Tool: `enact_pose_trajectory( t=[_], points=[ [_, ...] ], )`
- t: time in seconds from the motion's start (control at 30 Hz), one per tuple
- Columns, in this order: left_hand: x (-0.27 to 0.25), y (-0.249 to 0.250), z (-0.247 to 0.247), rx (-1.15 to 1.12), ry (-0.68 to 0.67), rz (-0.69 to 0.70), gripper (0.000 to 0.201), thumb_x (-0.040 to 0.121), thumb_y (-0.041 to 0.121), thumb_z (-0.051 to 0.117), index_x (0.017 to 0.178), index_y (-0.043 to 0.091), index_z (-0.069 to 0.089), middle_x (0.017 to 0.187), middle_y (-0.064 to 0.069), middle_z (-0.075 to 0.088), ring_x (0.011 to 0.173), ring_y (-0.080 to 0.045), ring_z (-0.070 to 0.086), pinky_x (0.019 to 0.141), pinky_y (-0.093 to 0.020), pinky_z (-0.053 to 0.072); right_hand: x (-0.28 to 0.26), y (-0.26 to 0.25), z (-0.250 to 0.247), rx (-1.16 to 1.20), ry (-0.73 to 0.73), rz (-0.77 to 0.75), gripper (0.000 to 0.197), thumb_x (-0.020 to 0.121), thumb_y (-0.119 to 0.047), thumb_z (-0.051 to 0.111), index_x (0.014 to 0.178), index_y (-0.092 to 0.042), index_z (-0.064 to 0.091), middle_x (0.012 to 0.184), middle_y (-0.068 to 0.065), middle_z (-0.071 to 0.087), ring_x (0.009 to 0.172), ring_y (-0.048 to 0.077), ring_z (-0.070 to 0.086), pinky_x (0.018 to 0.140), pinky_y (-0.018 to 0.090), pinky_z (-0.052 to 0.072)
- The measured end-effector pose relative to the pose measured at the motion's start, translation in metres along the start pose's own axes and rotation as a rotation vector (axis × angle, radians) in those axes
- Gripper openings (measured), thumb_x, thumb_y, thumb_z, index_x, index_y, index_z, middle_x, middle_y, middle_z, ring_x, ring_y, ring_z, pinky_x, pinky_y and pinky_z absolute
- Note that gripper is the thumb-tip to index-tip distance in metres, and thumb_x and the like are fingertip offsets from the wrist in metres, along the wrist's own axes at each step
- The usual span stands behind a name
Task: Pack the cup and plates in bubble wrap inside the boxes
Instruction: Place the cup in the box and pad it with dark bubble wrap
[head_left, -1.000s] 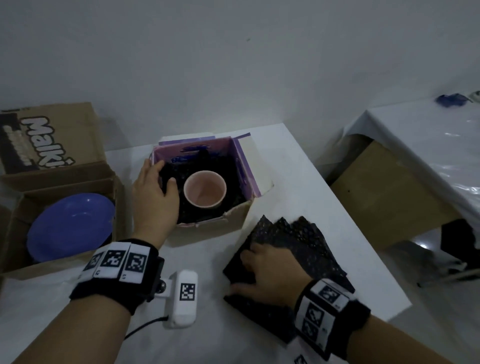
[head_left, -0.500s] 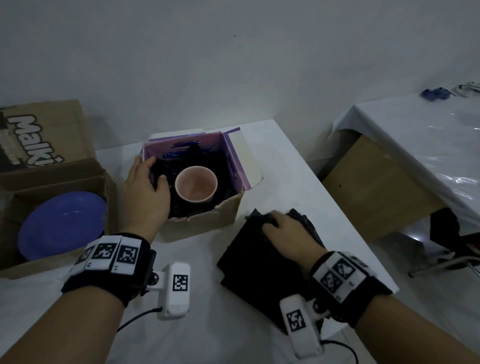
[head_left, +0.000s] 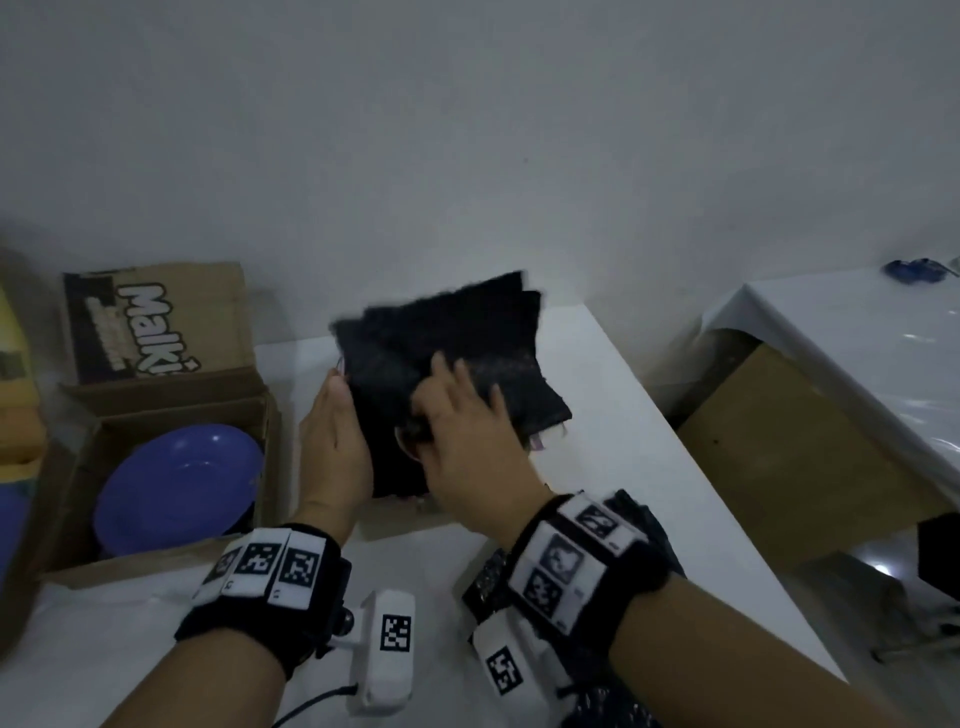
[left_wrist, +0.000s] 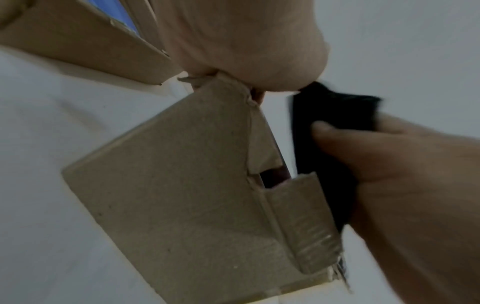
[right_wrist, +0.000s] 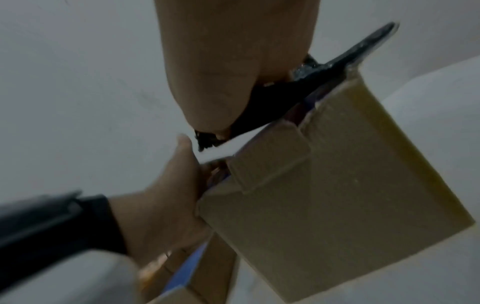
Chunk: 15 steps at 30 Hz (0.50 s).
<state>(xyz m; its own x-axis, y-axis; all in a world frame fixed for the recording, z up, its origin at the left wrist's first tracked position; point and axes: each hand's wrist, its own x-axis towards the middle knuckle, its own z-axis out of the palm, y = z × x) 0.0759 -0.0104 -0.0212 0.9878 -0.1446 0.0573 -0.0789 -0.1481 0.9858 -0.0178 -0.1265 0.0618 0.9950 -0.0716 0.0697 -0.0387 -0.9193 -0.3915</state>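
Note:
A sheet of black bubble wrap (head_left: 457, 338) hangs over the small cardboard box (head_left: 395, 519) and hides the pink cup inside. My right hand (head_left: 462, 421) pinches this sheet near its lower edge, thumb underneath. Against the box's left side lies my left hand (head_left: 332, 431), fingers straight and touching the sheet's edge. The left wrist view shows the box (left_wrist: 194, 195) from below and the right thumb on the wrap (left_wrist: 306, 154). In the right wrist view the wrap (right_wrist: 272, 98) sits above the box (right_wrist: 337, 174). A blue plate (head_left: 176, 483) lies in the open Malki box (head_left: 150, 322) at left.
More black wrap (head_left: 483, 577) lies on the white table (head_left: 597, 395) under my right wrist. The table's right edge drops off beside a brown panel (head_left: 779, 441) and a second white-covered table (head_left: 857, 353). A grey wall stands close behind.
My right hand picked a black sheet off the pile and carried it up and left over the cup box. The cup is now covered. My left hand stayed at the box's left side.

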Motion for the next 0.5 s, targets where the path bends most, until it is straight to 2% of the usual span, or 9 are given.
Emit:
enact_pose_trajectory(
  t=[0.1,0.17,0.23,0.27,0.3,0.33,0.37,0.43,0.5],
  points=[
    [-0.002,0.002,0.0,0.088,0.0,0.007,0.091,0.077,0.085,0.009,0.143,0.029,0.037,0.149,0.002,0.038,0.139,-0.017,0.032,0.116,-0.046,0.024,0.013,0.002,0.02,0.038,-0.343,0.064,0.035,0.095,-0.021,0.041,0.129,-0.017,0.033,0.158,0.011,0.012,0.145,0.036,0.0,0.113,0.062,0.003],
    [-0.003,0.007,0.0,0.198,-0.014,0.059,0.083,0.082,0.074,0.006,0.144,0.029,0.037,0.153,0.002,0.032,0.142,-0.016,0.025,0.118,-0.043,0.019,0.019,0.001,0.018,0.196,-0.43,0.082,0.034,0.096,-0.032,0.037,0.128,-0.019,0.037,0.155,0.01,0.02,0.144,0.034,0.008,0.114,0.059,0.007],
    [-0.006,0.013,0.0,0.239,-0.02,0.09,0.078,0.084,0.066,0.008,0.144,0.025,0.037,0.153,0.001,0.031,0.142,-0.015,0.024,0.118,-0.041,0.018,0.027,0.003,0.009,0.281,-0.296,0.024,0.031,0.098,-0.032,0.033,0.12,-0.018,0.05,0.138,0.008,0.048,0.131,0.027,0.037,0.114,0.048,0.022],
    [-0.007,0.014,0.0,0.245,-0.015,0.099,0.075,0.086,0.062,0.01,0.144,0.024,0.038,0.153,0.0,0.031,0.142,-0.014,0.024,0.118,-0.041,0.018,0.033,0.006,0.004,0.229,-0.175,-0.013,0.03,0.098,-0.03,0.033,0.116,-0.019,0.055,0.129,0.004,0.055,0.123,0.025,0.046,0.111,0.045,0.028],
    [-0.007,0.014,0.0,0.254,-0.012,0.104,0.071,0.088,0.06,0.011,0.144,0.023,0.038,0.153,0.0,0.032,0.142,-0.014,0.024,0.118,-0.041,0.018,0.039,0.01,-0.002,0.126,-0.088,-0.046,0.03,0.098,-0.03,0.034,0.115,-0.022,0.058,0.129,0.0,0.056,0.125,0.022,0.045,0.111,0.045,0.029],
    [-0.006,0.013,0.0,0.27,-0.008,0.106,0.068,0.09,0.057,0.013,0.144,0.023,0.038,0.153,0.0,0.032,0.142,-0.014,0.023,0.118,-0.04,0.018,0.045,0.015,-0.006,0.017,-0.073,-0.063,0.03,0.099,-0.033,0.034,0.118,-0.027,0.057,0.138,-0.003,0.051,0.135,0.021,0.036,0.113,0.048,0.023],
    [-0.006,0.012,0.001,0.286,-0.011,0.102,0.065,0.091,0.054,0.015,0.144,0.023,0.038,0.153,0.001,0.031,0.142,-0.014,0.022,0.118,-0.038,0.017,0.051,0.02,-0.01,-0.073,-0.14,-0.058,0.033,0.1,-0.038,0.033,0.123,-0.032,0.055,0.147,-0.005,0.041,0.143,0.02,0.021,0.116,0.052,0.014],
    [-0.006,0.009,0.001,0.321,-0.019,0.102,0.062,0.092,0.049,0.018,0.144,0.022,0.037,0.154,0.001,0.029,0.143,-0.015,0.021,0.118,-0.034,0.017,0.06,0.028,-0.011,-0.154,-0.377,-0.003,0.04,0.1,-0.047,0.026,0.133,-0.041,0.047,0.157,-0.007,0.02,0.147,0.02,-0.001,0.116,0.055,-0.002],
    [-0.005,0.007,0.001,0.347,-0.028,0.101,0.06,0.091,0.045,0.02,0.144,0.022,0.036,0.154,0.001,0.028,0.143,-0.016,0.02,0.117,-0.033,0.016,0.064,0.027,-0.013,-0.077,-0.547,0.082,0.047,0.1,-0.051,0.014,0.138,-0.045,0.041,0.16,-0.006,0.008,0.147,0.023,-0.008,0.115,0.053,-0.009]
  ],
)
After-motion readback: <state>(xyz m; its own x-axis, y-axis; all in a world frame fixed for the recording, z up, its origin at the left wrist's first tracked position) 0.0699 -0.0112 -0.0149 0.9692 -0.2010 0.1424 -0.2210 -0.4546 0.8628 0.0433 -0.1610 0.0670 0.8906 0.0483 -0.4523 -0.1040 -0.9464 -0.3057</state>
